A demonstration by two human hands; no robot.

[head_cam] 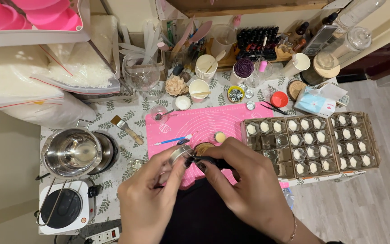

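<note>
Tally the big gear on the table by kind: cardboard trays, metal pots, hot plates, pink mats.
Cardboard trays: 2
Metal pots: 1
Hot plates: 1
Pink mats: 1
Total: 5

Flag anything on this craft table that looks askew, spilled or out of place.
Nothing looks spilled or damaged. One oddity: the metal pot sits on the tablecloth beside the hot plate, not on it. The table is crowded.
</note>
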